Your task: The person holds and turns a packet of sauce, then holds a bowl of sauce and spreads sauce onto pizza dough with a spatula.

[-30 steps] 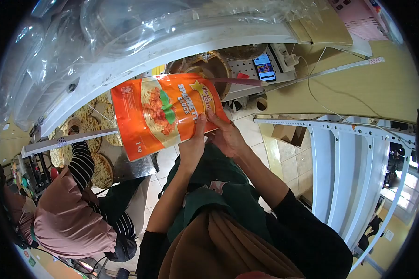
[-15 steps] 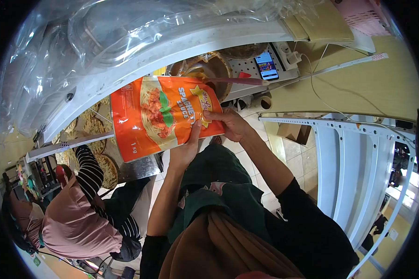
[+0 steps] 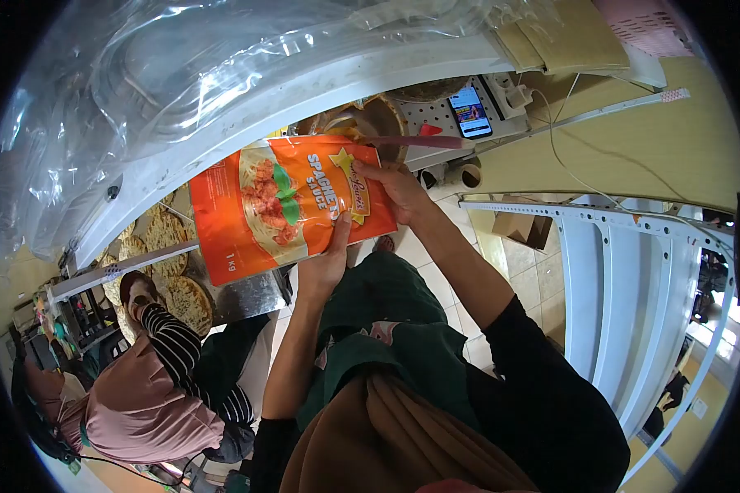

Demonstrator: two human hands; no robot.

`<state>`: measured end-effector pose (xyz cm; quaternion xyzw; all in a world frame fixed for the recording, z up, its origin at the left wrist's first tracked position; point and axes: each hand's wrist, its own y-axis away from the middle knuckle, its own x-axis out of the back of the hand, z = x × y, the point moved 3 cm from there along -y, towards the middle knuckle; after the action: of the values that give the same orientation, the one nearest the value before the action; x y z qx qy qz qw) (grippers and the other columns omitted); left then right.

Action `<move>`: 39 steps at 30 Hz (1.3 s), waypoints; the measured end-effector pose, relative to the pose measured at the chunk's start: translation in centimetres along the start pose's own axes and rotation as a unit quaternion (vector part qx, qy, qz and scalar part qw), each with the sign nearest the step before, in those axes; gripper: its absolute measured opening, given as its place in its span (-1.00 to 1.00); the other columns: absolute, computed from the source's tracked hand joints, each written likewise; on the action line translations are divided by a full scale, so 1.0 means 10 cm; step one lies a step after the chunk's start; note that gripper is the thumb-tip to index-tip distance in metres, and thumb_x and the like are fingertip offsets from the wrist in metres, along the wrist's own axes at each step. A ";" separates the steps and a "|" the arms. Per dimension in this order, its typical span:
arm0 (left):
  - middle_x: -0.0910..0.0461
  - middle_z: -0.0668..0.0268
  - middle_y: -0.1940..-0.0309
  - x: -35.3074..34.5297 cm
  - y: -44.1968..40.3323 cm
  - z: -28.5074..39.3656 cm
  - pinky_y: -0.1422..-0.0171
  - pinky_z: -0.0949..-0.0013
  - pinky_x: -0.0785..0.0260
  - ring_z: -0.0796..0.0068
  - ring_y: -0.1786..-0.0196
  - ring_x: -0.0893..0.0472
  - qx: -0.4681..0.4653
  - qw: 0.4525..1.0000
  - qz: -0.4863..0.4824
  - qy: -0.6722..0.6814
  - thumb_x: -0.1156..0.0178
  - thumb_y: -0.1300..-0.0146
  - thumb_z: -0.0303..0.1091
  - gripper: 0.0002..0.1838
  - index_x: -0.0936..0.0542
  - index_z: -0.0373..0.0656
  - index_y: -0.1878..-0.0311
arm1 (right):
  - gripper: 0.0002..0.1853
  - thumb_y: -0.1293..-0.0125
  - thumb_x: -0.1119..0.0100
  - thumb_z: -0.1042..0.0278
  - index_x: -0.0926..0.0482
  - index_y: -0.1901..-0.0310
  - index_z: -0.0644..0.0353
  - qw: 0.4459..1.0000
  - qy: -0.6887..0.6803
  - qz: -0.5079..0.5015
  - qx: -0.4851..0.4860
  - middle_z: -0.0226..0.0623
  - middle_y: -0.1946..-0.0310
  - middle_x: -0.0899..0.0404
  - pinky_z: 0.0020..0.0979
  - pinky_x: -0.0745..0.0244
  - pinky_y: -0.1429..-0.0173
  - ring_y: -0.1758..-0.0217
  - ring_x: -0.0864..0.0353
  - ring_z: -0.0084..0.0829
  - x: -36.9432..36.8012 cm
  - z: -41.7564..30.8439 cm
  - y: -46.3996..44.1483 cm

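On my remote feed I saw wht shelf rack point(image 3: 581, 287) at 3 o'clock, co-worker point(image 3: 144, 394) at 8, orange spaghetti sauce pouch point(image 3: 292, 205) at 10. L hand point(image 3: 324, 267) fingers gripped its btm edge, approx 5 o'clock; R hand point(image 3: 401, 193) fingers gripped its 3 o'clock end. Phone point(image 3: 470, 113) lay at 1 o'clock.

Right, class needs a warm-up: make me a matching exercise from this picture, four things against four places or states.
Things:
1. Orange printed plastic pouch
2. Black rectangular smartphone
3. Clear crinkled plastic wrapping
4. Round flat golden breads

Places or states:
A. Screen lit
B. Near another person's hand
C. Held by left hand and right hand
D. Atop the white shelf

Pairs: 1-C, 2-A, 3-D, 4-B
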<state>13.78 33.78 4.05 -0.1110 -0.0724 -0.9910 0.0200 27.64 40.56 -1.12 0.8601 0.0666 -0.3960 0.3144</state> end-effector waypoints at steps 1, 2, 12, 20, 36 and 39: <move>-0.60 0.28 0.29 0.01 -0.01 0.02 0.11 0.38 -0.40 0.48 0.25 -0.58 -0.009 1.000 -0.005 -0.005 -0.15 -0.28 -0.38 -0.82 -0.53 -0.31 0.15 | -0.62 -0.22 -0.22 0.31 -0.44 -0.03 0.27 1.000 -0.006 -0.007 -0.005 -0.23 0.10 -0.56 -0.33 -0.59 0.05 0.12 -0.61 -0.41 -0.02 -0.01 0.00; -0.60 0.27 0.29 0.01 -0.02 -0.02 0.15 0.39 -0.42 0.49 0.27 -0.58 0.010 0.999 0.005 0.032 -0.15 -0.29 -0.39 -0.81 -0.52 -0.31 0.14 | -0.62 -0.23 -0.22 0.30 -0.44 -0.04 0.26 1.000 -0.011 -0.014 -0.010 -0.24 0.09 -0.56 -0.33 -0.59 0.05 0.12 -0.61 -0.42 -0.05 -0.02 0.00; -0.55 0.30 0.38 0.15 -0.05 0.08 0.48 0.52 -0.46 0.61 0.50 -0.53 0.103 0.983 -0.007 0.154 -0.13 -0.30 -0.38 -0.81 -0.48 -0.31 0.12 | -0.55 -0.11 -0.35 0.31 -0.45 -0.03 0.22 0.994 0.051 -0.050 -0.087 -0.27 0.11 -0.56 -0.34 -0.57 -0.01 0.10 -0.60 -0.44 -0.36 0.02 0.24; -0.51 0.35 0.51 0.18 -0.02 0.08 0.53 0.53 -0.41 0.62 0.58 -0.49 0.079 0.992 -0.031 0.090 -0.15 -0.28 -0.38 -0.85 -0.50 -0.29 0.26 | -0.63 -0.10 -0.35 0.34 -0.53 0.08 0.31 0.998 0.053 0.004 -0.039 -0.21 0.24 -0.61 -0.36 -0.62 0.19 0.24 -0.65 -0.41 -0.35 0.03 0.06; -0.58 0.23 0.18 0.04 0.11 -0.23 0.05 0.30 -0.41 0.33 0.19 -0.56 -0.083 0.957 -0.089 -0.264 -0.22 -0.14 -0.39 -0.58 -0.48 -0.23 -0.09 | -0.58 -0.28 -0.15 0.23 -0.40 -0.08 0.29 0.998 0.041 0.042 0.039 -0.21 0.11 -0.57 -0.41 -0.56 0.09 0.14 -0.61 -0.44 0.00 0.13 -0.30; -0.58 0.27 0.29 0.01 0.05 -0.05 0.23 0.38 -0.43 0.47 0.33 -0.57 0.048 0.991 -0.060 -0.111 -0.16 -0.24 -0.32 -0.71 -0.49 -0.25 0.02 | -0.57 -0.28 -0.13 0.12 -0.48 -0.02 0.31 0.999 0.010 0.029 0.013 -0.24 0.19 -0.60 -0.40 -0.54 0.18 0.26 -0.62 -0.43 0.08 0.22 -0.39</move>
<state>13.65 33.23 3.69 -0.2147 -0.1281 -0.9673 -0.0427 25.42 42.21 -4.67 0.8695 0.0392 -0.3792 0.3141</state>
